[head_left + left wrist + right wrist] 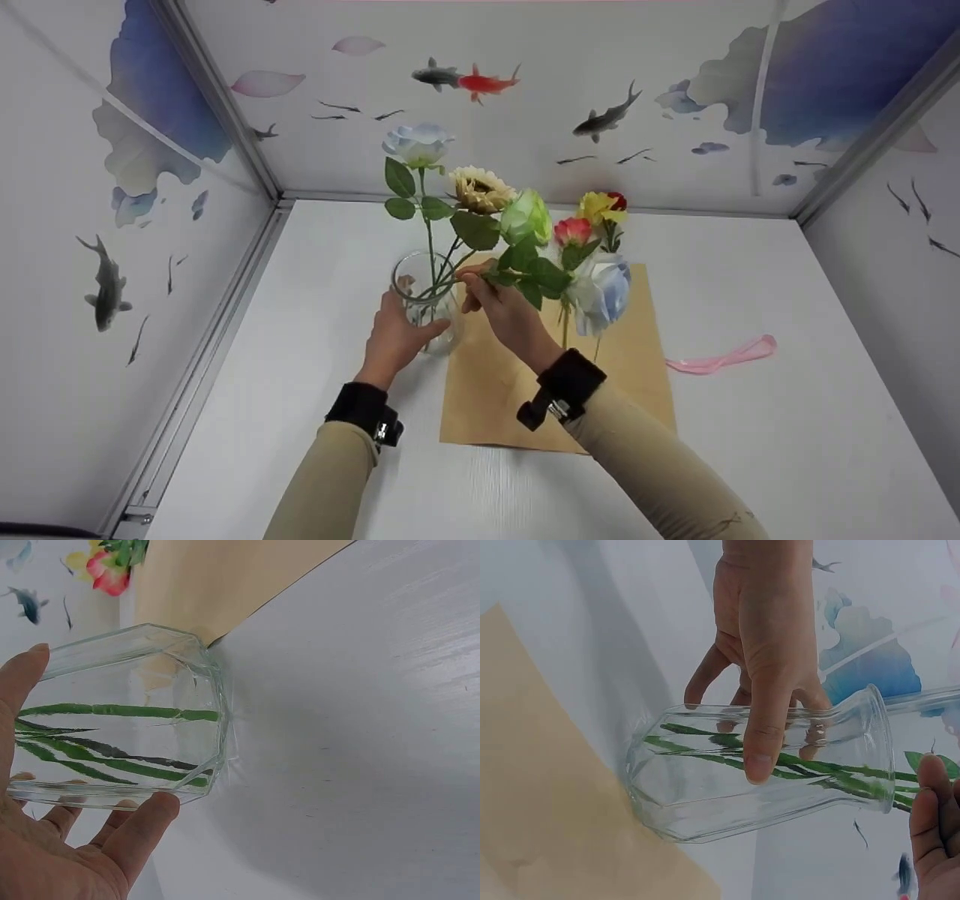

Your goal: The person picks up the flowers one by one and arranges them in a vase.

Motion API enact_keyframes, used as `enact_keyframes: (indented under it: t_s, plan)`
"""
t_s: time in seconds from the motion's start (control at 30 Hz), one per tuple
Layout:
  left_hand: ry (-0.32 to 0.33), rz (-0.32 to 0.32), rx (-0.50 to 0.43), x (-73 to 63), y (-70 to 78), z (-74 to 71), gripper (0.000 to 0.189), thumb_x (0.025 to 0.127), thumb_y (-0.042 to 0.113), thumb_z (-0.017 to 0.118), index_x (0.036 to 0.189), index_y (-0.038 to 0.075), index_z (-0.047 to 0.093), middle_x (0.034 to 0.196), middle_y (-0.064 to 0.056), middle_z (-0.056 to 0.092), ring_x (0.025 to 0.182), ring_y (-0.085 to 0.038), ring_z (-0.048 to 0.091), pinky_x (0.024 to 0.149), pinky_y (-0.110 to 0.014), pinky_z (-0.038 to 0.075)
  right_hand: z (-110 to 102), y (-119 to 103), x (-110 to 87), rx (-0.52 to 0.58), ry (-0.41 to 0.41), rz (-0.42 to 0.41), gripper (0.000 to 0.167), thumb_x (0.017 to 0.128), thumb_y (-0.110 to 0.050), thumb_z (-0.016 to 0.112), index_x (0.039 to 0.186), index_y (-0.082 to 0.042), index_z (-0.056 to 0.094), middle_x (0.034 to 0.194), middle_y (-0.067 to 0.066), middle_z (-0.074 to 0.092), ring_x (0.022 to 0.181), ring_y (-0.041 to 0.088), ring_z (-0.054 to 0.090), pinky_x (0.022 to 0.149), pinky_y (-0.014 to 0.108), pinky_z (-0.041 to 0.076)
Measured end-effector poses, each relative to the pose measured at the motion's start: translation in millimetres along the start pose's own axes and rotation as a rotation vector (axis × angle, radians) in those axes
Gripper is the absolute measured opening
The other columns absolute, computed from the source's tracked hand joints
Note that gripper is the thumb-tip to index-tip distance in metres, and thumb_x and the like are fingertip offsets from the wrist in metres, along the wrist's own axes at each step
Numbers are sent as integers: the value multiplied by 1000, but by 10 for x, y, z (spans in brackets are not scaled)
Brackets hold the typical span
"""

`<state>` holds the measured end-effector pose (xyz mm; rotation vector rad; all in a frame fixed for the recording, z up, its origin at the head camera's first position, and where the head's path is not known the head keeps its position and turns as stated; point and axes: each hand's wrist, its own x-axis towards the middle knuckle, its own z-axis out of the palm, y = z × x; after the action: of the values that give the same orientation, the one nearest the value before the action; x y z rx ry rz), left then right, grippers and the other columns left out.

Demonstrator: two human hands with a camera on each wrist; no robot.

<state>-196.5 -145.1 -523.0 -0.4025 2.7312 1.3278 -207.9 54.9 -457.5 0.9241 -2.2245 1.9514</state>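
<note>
My left hand (396,334) grips the side of a clear glass vase (439,326), thumb on one face and fingers spread around the other. Several green stems (832,776) stand inside, their ends near the faceted base in the left wrist view. A pale blue-white rose (420,142) rises upright from the vase, with a cream sunflower (481,189) leaning right beside it. Close to the vase mouth, my right hand (510,315) pinches the stem of a green rose (527,216), whose bloom tilts right above the fingers. The right fingertips are partly hidden by leaves in the head view.
Brown wrapping paper (495,405) lies under my right arm. Over it are a blue-white rose (602,292), a pink-red flower (574,231) and a yellow flower (598,206). A pink ribbon (724,358) lies right of the paper. Printed panels enclose the white table (810,442).
</note>
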Motion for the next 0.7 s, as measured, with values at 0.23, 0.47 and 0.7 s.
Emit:
enact_keyframes:
  t_s: [0.23, 0.47, 0.7]
  plan:
    - [1, 7, 3, 6, 2, 5, 106, 81, 46, 85, 160, 12, 23, 158, -18, 36, 145, -36, 40, 113, -59, 38, 105, -93, 45, -16, 17, 11, 23, 105, -4, 53, 115, 11, 67, 82, 22, 64, 73, 36, 65, 74, 35, 58]
    - [-3, 15, -1, -1, 10, 4, 107, 81, 47, 85, 159, 10, 23, 157, -19, 38, 145, -35, 41, 112, -59, 39, 149, -322, 55, -20, 12, 49, 22, 103, 1, 53, 111, 16, 68, 79, 24, 65, 73, 49, 63, 76, 54, 57]
    - [7, 21, -10, -6, -1, 7, 105, 80, 46, 85, 158, 11, 25, 154, -18, 40, 142, -35, 44, 111, -59, 41, 120, -97, 81, -26, 15, -22, 21, 103, 0, 55, 112, 13, 69, 82, 21, 67, 71, 43, 65, 73, 49, 59]
